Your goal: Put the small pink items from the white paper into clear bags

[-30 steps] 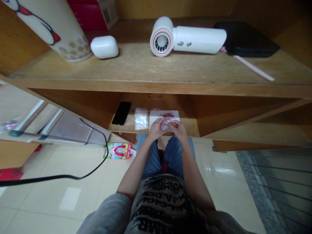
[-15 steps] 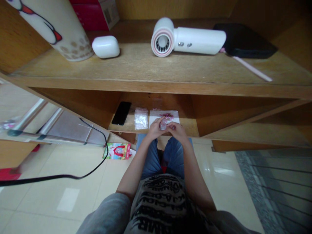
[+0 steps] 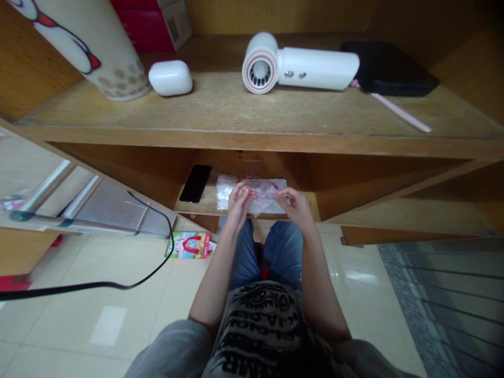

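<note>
Below the wooden shelf board (image 3: pixel 252 137), seen from the head camera, a crinkled clear plastic bag (image 3: pixel 264 197) lies on a lower wooden ledge (image 3: pixel 306 206), its long axis running side to side, parallel to the board's front edge. Small pink bits (image 3: pixel 271 185) show at its far side; how the plastic is layered is hard to tell. The left hand (image 3: pixel 238 206) is closed in a pinch on the bag's middle, while the right hand (image 3: pixel 297 209) has curled fingers against its right part, though whether they grip firmly cannot be told. A glossy black smartphone (image 3: pixel 196 184) lies on the ledge left of the bag, well within reach of the left hand.

Above the board stand a white hair dryer (image 3: pixel 295 64), a rounded white earbud case (image 3: pixel 170 77), a tall printed tumbler (image 3: pixel 92 50), a red carton (image 3: pixel 147 21) and a flat black pouch (image 3: pixel 388 68) with a thin pink stick (image 3: pixel 399 112) beside it. Below the board, past the person's denim-covered knees (image 3: pixel 283 252), glossy cream floor tiles (image 3: pixel 118 294) carry a black cable (image 3: pixel 118 283) and a bright printed card (image 3: pixel 188 245). Grey sleeves (image 3: pixel 173 352) and a black-lettered shirt (image 3: pixel 255 331) fill the bottom edge.
</note>
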Available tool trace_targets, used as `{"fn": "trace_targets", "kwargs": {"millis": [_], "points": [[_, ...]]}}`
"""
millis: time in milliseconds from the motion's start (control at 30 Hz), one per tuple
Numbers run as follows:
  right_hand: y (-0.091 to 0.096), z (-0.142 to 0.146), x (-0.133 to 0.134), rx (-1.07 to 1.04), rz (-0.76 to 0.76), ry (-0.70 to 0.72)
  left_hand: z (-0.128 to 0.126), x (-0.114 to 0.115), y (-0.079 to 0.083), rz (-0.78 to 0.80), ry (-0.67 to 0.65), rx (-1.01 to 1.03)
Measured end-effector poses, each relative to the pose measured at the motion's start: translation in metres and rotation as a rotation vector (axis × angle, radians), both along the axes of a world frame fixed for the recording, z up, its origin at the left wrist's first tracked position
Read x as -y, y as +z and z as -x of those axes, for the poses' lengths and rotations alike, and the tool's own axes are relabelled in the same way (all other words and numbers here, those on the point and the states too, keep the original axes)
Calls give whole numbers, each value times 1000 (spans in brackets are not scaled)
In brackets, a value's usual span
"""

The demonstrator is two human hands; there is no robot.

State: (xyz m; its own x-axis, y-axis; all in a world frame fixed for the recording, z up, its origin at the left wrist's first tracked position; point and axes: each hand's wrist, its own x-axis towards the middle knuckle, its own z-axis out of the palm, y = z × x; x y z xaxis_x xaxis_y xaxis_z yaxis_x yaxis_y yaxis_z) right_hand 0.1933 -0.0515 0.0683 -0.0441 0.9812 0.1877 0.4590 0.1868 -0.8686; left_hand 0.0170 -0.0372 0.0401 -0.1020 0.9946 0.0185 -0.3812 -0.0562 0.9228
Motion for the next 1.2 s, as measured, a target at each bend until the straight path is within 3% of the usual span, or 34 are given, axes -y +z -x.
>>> {"fn": "trace_targets", "kwargs": {"millis": [100, 233, 367, 500, 700, 967, 1100, 1200], "points": [[7, -2, 2, -57, -2, 11, 7, 3, 5, 16, 76, 71], [15, -3, 6, -37, -59, 63, 12, 3, 7, -74, 150, -194], [26, -1, 13, 45, -95, 160, 8, 5, 13, -187, 50, -470], [30, -1, 16, 84, -115, 158, 2, 10, 16, -192, -25, -489], [13, 0, 11, -91, -109, 12, -2, 16, 18, -163, -34, -416], [-11, 11, 3, -347, 45, 11, -8, 16, 22, -4, -65, -249], [-16, 31, 5, -395, 29, -21, -17, 19, 21, -12, -6, -327], [-21, 48, 8, -398, -9, -169, -22, 24, 20, -51, 83, -512]]}}
